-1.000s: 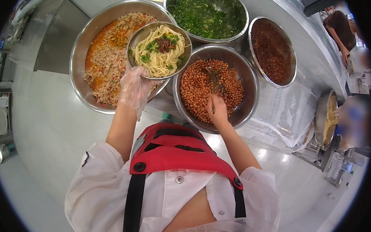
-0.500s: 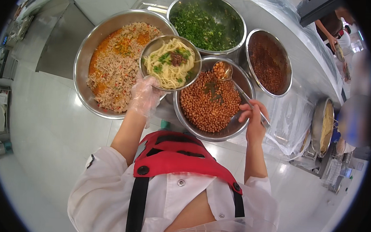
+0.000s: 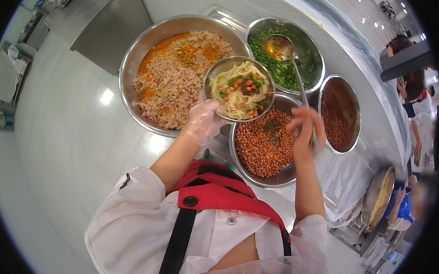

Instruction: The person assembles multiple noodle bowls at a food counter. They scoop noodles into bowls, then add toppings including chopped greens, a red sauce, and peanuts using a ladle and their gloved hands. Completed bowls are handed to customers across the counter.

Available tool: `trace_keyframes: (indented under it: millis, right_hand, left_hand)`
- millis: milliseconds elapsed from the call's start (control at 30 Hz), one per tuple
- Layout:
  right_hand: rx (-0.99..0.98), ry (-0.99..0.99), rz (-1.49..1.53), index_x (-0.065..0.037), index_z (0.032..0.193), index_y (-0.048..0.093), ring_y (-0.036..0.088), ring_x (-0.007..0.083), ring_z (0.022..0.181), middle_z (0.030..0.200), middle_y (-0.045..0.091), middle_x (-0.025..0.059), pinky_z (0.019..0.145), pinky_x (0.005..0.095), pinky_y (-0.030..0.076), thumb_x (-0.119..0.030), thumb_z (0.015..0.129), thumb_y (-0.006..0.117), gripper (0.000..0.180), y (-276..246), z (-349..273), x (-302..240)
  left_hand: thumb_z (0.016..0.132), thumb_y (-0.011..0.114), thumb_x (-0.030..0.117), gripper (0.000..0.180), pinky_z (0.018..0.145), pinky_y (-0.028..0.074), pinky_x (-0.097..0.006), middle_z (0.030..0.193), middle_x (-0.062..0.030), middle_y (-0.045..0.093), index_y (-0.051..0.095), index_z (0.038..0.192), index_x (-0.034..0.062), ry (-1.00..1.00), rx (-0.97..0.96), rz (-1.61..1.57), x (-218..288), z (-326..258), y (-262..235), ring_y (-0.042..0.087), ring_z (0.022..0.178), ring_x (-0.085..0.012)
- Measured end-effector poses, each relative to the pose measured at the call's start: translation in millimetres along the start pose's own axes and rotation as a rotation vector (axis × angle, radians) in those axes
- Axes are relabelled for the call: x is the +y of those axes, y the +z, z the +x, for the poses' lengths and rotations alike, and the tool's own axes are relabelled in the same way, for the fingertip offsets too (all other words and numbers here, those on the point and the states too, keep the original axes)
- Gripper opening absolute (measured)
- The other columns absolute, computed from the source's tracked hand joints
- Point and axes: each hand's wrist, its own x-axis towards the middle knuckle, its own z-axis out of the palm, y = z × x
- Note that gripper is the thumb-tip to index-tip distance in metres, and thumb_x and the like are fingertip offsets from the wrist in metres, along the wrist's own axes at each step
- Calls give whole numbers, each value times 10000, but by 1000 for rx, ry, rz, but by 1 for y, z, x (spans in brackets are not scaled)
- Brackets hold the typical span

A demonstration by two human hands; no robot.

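Noodles [image 3: 239, 91] topped with peanuts and chopped greens fill a small steel bowl [image 3: 214, 72], held from below in the gloved left hand [image 3: 204, 120], fingers closed on its near rim, above the gap between a large basin of minced meat in red oil [image 3: 175, 77] and a basin of roasted peanuts [image 3: 264, 144]. The bare right hand [image 3: 305, 134] grips the long handle of a steel ladle [image 3: 280, 47], fingers wrapped near its lower end; the ladle's cup hangs over a basin of chopped green herbs [image 3: 302, 67] at the far edge of the bench [image 3: 81, 129] and glints with what looks like oil or broth, though its contents are hard to tell. A fourth basin holding a dark reddish-brown sauce or chilli [image 3: 340, 113] sits toward the right edge. The person wears a white jacket and red apron [image 3: 217, 186]. Another person [image 3: 418, 127] stands beyond the far right edge.

Done well, the step in hand would seem to call for keeping the small bowl level and close to the ladle's path, swinging the cup low across the basins so nothing drips between them, and tipping it slowly over the middle of the noodles rather than at the rim.
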Motion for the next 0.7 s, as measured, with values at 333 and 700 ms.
trace_keyframes:
  millis: [333,700]
  right_hand:
    - [-382,6,-130,-7,1009,569,598,176,564,786,607,135,550,302,463,-94,904,488,158,174,63,128]
    - [-320,644,312,65,991,537,595,155,556,723,620,154,587,267,472,-132,908,414,247,178,93,124]
  left_hand:
    - [648,376,-97,713,719,525,-618,1191,-241,459,231,1320,93,398,252,38,100,-35,-103,546,1010,-441]
    - [638,390,-90,734,614,566,-550,1153,-236,480,204,1324,94,440,262,31,121,-26,-131,593,924,-413]
